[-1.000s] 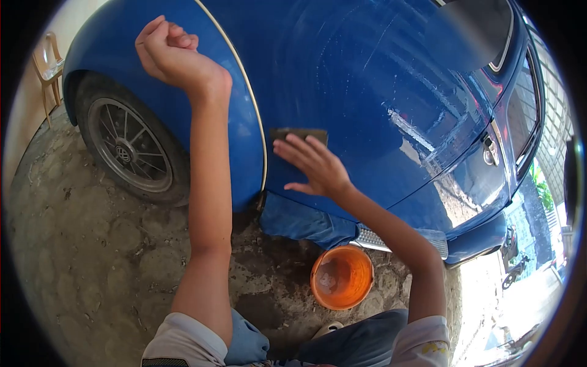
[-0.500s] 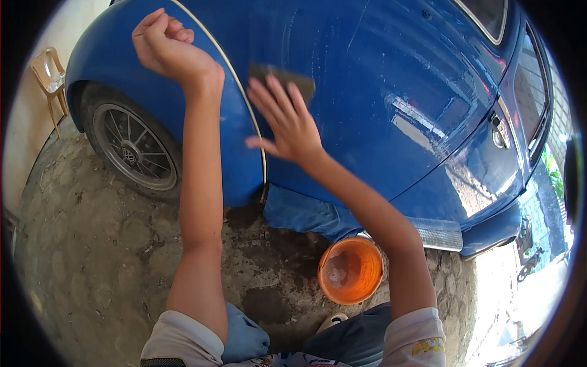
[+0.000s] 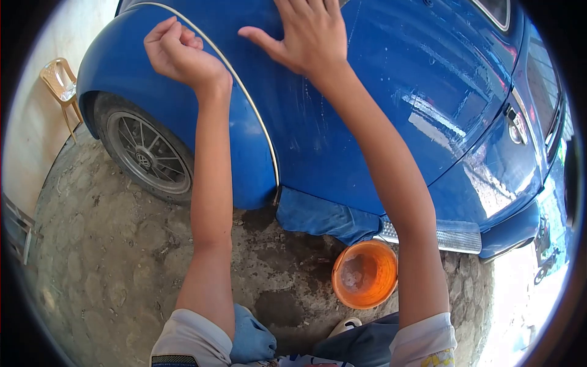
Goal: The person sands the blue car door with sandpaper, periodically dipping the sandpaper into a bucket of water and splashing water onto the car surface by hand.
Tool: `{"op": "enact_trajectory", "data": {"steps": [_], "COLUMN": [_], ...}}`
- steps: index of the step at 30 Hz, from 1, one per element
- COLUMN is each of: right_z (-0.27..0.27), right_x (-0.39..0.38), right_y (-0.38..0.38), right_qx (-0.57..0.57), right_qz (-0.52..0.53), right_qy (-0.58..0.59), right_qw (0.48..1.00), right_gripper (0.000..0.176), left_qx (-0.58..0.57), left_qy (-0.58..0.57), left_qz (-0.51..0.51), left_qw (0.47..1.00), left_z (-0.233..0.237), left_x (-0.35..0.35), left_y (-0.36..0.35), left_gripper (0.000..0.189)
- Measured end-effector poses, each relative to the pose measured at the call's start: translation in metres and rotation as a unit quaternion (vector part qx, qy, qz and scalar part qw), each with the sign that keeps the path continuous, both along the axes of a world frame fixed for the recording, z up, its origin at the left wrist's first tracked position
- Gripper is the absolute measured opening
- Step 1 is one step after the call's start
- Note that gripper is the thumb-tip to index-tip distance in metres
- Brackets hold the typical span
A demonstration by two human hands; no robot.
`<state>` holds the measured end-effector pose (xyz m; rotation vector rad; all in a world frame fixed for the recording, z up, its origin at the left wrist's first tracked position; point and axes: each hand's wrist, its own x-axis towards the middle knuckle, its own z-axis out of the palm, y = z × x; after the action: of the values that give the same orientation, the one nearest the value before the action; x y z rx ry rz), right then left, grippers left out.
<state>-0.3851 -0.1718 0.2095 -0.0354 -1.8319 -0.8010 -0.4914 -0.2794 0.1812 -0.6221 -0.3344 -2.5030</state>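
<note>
My left hand [image 3: 186, 55] is curled into a loose fist over the blue fender [image 3: 137, 46], beside its cream trim strip [image 3: 235, 70]; nothing shows in it. Higher up, my right hand [image 3: 309, 37] lies flat with its thumb out to the left, over the blue body panel [image 3: 373, 104]. Its fingertips are cut off by the top edge of the view. A sliver of a dark flat block shows beside those fingers, and the rest of it is hidden. Pale drip marks run down the panel below this hand.
An orange bucket [image 3: 365, 274] stands on the stone ground [image 3: 122, 257] below the car. A blue cloth [image 3: 327, 214] hangs over the running board [image 3: 458, 237]. The wheel [image 3: 143, 153] is at left, with a tan chair [image 3: 61, 85] beyond. A shoe [image 3: 345, 326] shows near the bucket.
My right hand has moved up and slightly right across the panel, and the dark block has nearly left the view. My left hand keeps its curled shape. The view has shifted slightly.
</note>
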Motion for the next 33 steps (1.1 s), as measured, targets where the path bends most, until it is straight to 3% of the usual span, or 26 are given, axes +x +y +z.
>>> {"op": "enact_trajectory", "data": {"steps": [1,2,4,6,7,10,11,13,16,18,20,22,25,28,30,31,33], "right_z": [0.002,-0.011,-0.075,-0.130,-0.173,-0.247,-0.246,-0.237,-0.191,-0.154,-0.119,-0.090,-0.066,-0.068,-0.075,-0.077,-0.079], "right_x": [0.001,0.007,0.028,0.060,0.076,0.137,0.138,0.146,0.130,0.119,0.110,0.112,0.138,0.166,0.172,0.177,0.183], "right_y": [-0.003,-0.001,0.007,0.013,0.023,0.040,0.036,0.026,0.014,0.014,0.021,0.031,0.041,0.057,0.063,0.065,0.069], "right_qx": [0.002,0.002,-0.003,0.026,-0.016,0.062,0.076,-0.086,-0.041,-0.028,-0.024,-0.025,-0.043,-0.027,-0.017,-0.025,-0.030], "right_qz": [0.074,0.071,-0.073,-0.102,-0.070,-0.108,-0.105,-0.007,0.042,0.088,0.122,0.116,0.071,0.001,-0.035,-0.045,-0.066], "right_qy": [0.019,0.019,-0.184,-0.298,-0.370,-0.510,-0.510,-0.485,-0.421,-0.343,-0.266,-0.185,-0.055,-0.014,-0.007,-0.008,-0.014], "right_qw": [0.997,0.997,0.980,0.949,0.926,0.851,0.850,0.870,0.905,0.935,0.956,0.975,0.995,1.000,0.999,0.999,0.997], "right_gripper": [0.072,0.072,0.105,0.108,0.110,0.106,0.106,0.094,0.080,0.061,0.043,0.037,0.034,0.036,0.038,0.040,0.044], "left_qx": [-0.001,0.015,0.038,0.016,0.020,0.041,0.031,0.022,-0.003,-0.112,-0.183,-0.304,-0.514,-0.478,-0.467,-0.470,-0.434], "left_qy": [0.001,-0.010,-0.026,-0.019,-0.020,0.015,0.028,0.034,0.102,0.131,0.254,0.327,0.307,0.239,0.129,0.129,0.018], "left_qz": [-0.002,-0.018,-0.032,-0.029,-0.023,-0.044,-0.030,-0.018,0.013,0.159,0.322,0.298,0.324,0.353,0.346,0.344,0.316], "left_qw": [1.000,1.000,0.998,0.999,0.999,0.998,0.999,0.999,0.995,0.972,0.894,0.844,0.732,0.768,0.803,0.802,0.844], "left_z": [0.000,0.000,-0.001,0.000,0.003,0.013,0.015,0.010,-0.006,-0.037,-0.068,-0.101,-0.112,-0.063,-0.019,-0.016,-0.010], "left_x": [-0.002,-0.003,-0.003,-0.004,-0.003,0.006,0.008,0.009,0.012,0.012,0.017,0.035,0.059,0.037,0.005,-0.014,-0.032], "left_y": [0.003,0.005,0.006,0.003,0.001,-0.005,-0.008,-0.004,0.020,0.042,0.050,0.057,0.075,0.076,0.064,0.067,0.071], "left_gripper": [0.009,0.006,0.003,0.008,0.008,0.006,0.006,0.007,0.007,0.009,0.012,0.026,0.073,0.076,0.081,0.081,0.084]}}
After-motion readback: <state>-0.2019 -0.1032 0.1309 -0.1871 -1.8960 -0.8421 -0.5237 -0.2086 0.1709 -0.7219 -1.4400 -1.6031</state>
